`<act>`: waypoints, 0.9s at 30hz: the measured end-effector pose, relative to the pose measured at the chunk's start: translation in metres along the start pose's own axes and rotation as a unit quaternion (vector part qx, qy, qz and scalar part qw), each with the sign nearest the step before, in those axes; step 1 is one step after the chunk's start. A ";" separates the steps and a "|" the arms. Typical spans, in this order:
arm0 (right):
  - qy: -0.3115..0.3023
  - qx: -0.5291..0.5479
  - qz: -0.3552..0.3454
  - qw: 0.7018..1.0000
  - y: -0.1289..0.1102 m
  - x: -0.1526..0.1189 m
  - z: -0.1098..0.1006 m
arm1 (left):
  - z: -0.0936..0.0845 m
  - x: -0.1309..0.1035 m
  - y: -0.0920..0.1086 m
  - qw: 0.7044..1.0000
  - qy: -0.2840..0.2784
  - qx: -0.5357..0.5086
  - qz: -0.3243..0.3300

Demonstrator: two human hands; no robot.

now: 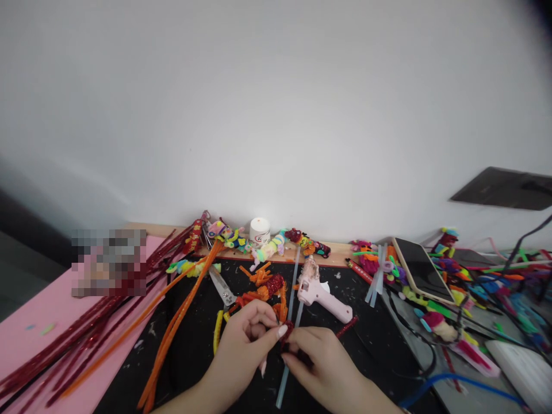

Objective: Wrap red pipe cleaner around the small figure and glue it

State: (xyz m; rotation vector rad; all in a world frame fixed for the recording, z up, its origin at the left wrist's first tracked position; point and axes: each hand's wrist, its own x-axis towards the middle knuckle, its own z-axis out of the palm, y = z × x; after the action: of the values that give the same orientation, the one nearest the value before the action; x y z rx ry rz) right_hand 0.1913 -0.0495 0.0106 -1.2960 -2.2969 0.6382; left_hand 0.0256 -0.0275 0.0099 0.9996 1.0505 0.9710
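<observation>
My left hand [248,339] and my right hand [323,359] meet low in the middle of the view. Their fingertips pinch a short, curled piece of red glittery pipe cleaner [287,330] from both sides; part of it is hidden by the fingers. Just beyond them lie a red and orange pipe-cleaner piece [271,287] and short orange cut lengths [259,275]. A pink hot glue gun [330,303] rests to the right, near my right hand. Scissors [222,288] lie beyond my left hand. A clear glue stick [282,386] runs beneath the hands on the black mat [366,339].
Long red tinsel stems [77,333] and orange stems [172,330] spread over the pink surface [38,339] at left. Small colourful figures [269,247] and a white cup [260,232] line the wall. At right are a phone [422,270], loose stems and a blue cable [466,379].
</observation>
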 end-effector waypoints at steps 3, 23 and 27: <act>0.000 -0.004 -0.004 1.000 0.000 0.000 0.000 | 0.001 0.000 0.002 1.000 0.002 0.003 -0.002; -0.004 -0.001 0.004 1.000 0.000 0.001 -0.001 | -0.001 -0.001 -0.001 1.000 -0.011 0.001 0.004; -0.003 -0.001 0.004 1.000 0.002 0.003 -0.001 | -0.002 0.000 -0.003 1.000 -0.008 0.004 0.006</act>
State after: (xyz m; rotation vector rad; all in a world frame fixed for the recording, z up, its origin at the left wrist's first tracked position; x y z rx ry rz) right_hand 0.1918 -0.0461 0.0107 -1.3056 -2.2997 0.6443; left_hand 0.0247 -0.0276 0.0066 1.0195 1.0357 0.9682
